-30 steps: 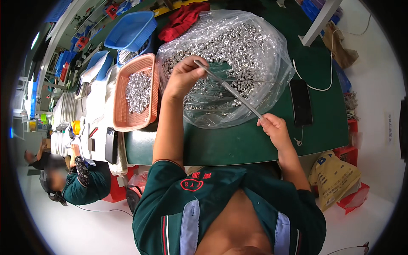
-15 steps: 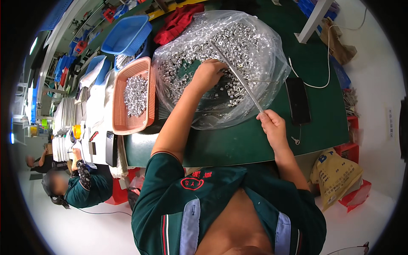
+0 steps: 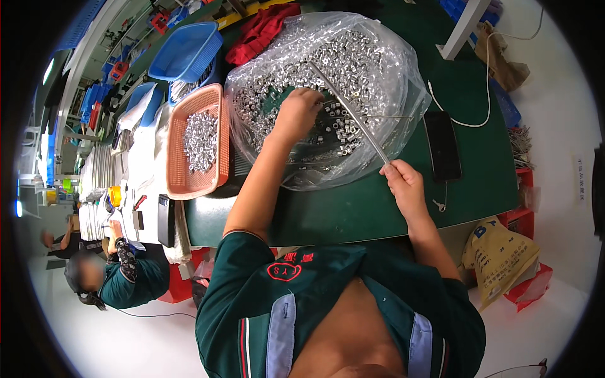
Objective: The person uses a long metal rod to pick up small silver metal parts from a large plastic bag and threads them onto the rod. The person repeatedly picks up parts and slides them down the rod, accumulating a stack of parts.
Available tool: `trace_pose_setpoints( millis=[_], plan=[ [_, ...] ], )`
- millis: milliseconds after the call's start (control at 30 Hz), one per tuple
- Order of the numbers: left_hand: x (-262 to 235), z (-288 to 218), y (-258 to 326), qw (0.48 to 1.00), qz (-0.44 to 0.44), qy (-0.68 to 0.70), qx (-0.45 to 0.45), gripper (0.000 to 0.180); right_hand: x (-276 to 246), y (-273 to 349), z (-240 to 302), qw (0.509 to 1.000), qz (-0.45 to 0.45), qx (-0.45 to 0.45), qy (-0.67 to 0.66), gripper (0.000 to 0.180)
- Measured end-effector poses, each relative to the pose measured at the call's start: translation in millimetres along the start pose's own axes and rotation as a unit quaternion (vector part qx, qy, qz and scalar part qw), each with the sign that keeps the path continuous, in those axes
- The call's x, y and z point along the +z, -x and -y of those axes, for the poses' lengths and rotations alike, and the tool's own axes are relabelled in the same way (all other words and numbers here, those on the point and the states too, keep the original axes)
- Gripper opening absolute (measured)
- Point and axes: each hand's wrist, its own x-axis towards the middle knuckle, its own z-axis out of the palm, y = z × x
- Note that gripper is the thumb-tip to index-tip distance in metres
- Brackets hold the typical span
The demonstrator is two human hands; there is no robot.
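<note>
A large clear plastic bag [image 3: 403,94] lies spread on the table, with many small silvery metal rings or sleeves [image 3: 353,53] on it. My right hand [image 3: 404,183] is closed round the near end of a long metal rod [image 3: 353,114], which slants up and left across the bag. Over the bag's middle, my left hand [image 3: 299,116] is among the metal pieces, its fingers curled down. What its fingertips hold, if anything, is hidden. A thin straight wire or rod [image 3: 391,117] crosses behind the long rod, pointing toward my left hand.
Left of the bag stands a pink basket [image 3: 225,170] holding similar small metal pieces. Behind it are a blue basket [image 3: 183,53] and red cloth [image 3: 261,31]. A black phone [image 3: 443,148] and a key [image 3: 439,205] lie right. Another person [image 3: 129,277] sits at far left.
My left hand has moved a little left, away from the long rod. My right hand and the rod have stayed almost still.
</note>
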Motion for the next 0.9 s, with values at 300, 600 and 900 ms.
trace_pose_setpoints(
  millis=[300,600,900],
  plan=[
    [-37,25,13,0.674,-0.017,0.722,-0.153,0.022,3,3,3,0.998,0.024,-0.026,0.061,0.018],
    [-57,25,17,0.714,-0.042,0.684,-0.140,0.019,6,3,4,0.993,0.043,-0.054,0.091,0.017],
    [-82,14,19,0.812,-0.051,0.561,-0.153,0.017,6,4,7,0.992,0.050,-0.059,0.103,0.017]
  ],
)
